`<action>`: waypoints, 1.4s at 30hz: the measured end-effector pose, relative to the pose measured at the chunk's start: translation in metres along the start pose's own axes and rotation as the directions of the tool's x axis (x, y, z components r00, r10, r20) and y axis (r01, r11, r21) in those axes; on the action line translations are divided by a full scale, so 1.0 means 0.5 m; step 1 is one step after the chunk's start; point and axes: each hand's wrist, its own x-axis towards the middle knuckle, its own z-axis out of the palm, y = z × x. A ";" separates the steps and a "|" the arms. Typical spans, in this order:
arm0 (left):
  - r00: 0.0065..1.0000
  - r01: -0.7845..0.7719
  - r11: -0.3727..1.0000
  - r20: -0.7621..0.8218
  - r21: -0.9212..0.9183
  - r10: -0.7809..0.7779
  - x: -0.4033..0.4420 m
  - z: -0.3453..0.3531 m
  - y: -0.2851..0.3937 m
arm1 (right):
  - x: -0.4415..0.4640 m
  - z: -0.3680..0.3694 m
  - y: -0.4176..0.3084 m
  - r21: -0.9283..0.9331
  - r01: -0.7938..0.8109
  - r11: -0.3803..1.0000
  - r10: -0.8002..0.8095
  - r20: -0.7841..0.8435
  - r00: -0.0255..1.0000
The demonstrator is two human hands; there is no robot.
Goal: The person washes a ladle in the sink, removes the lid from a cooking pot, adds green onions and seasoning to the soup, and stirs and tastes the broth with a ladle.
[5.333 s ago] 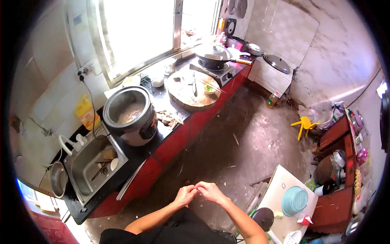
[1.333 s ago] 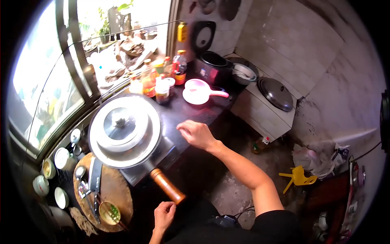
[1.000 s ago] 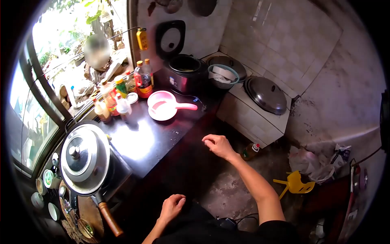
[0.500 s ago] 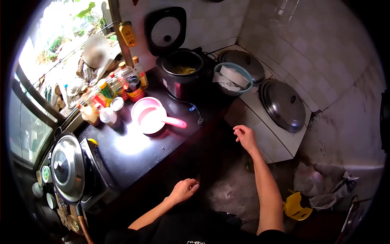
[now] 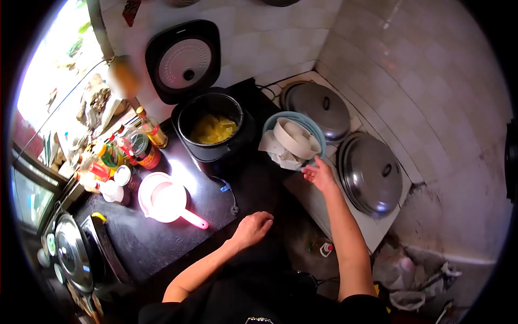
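My right hand [image 5: 320, 175] is at the near rim of a light-blue plastic basket [image 5: 322, 141], its fingers apart. Whether the fingertips touch the rim I cannot tell. Inside the basket lie a whitish ring-shaped piece [image 5: 295, 141] and crumpled white paper or cloth [image 5: 280, 155]. My left hand [image 5: 253, 228] hovers by the counter's front edge, fingers loosely curled together with nothing visible in them. A black rice cooker [image 5: 208, 156] stands left of the basket, lid [image 5: 186, 60] raised, with yellow food [image 5: 214, 129] in its pot.
A pink dipper [image 5: 166, 201] sits on the dark counter [image 5: 156, 248], near several sauce bottles [image 5: 144, 151] by the window. Two large lidded pans [image 5: 371, 175] [image 5: 318, 110] occupy the tiled ledge at right. Another lidded pan [image 5: 73, 251] is far left. Plastic bags [image 5: 402, 270] lie on the floor.
My view has shifted toward the cooker and basket. My right hand has come up to the basket's near rim, its fingers extending. My left hand remains loosely curled.
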 end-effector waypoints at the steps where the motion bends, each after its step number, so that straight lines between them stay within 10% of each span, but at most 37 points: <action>1: 0.999 0.037 0.999 -0.037 0.004 -0.037 0.010 0.003 -0.005 | 0.038 0.010 -0.013 0.109 -0.095 0.990 0.098 -0.023 0.995; 9: 0.917 0.326 0.943 -0.220 -0.062 -0.332 0.082 0.061 -0.011 | 0.195 -0.006 -0.010 0.276 -0.225 0.934 0.205 0.101 0.974; 17: 0.841 0.146 0.979 -0.539 0.139 -0.049 0.278 0.105 -0.031 | 0.121 -0.075 -0.234 0.002 -0.068 0.998 0.064 0.311 0.948; 28: 0.974 0.211 0.544 -0.219 0.812 -0.052 0.594 0.046 -0.047 | 0.061 -0.121 -0.392 -0.076 0.263 0.962 -0.243 0.205 0.948; 35: 0.662 0.145 0.897 -0.714 0.417 0.225 0.583 -0.046 0.150 | 0.101 -0.146 -0.371 0.008 0.150 0.989 -0.149 0.207 0.967; 42: 0.973 0.144 0.778 -0.231 0.612 0.001 0.415 0.192 0.032 | 0.123 -0.108 -0.372 -0.041 0.157 0.987 -0.138 0.293 0.946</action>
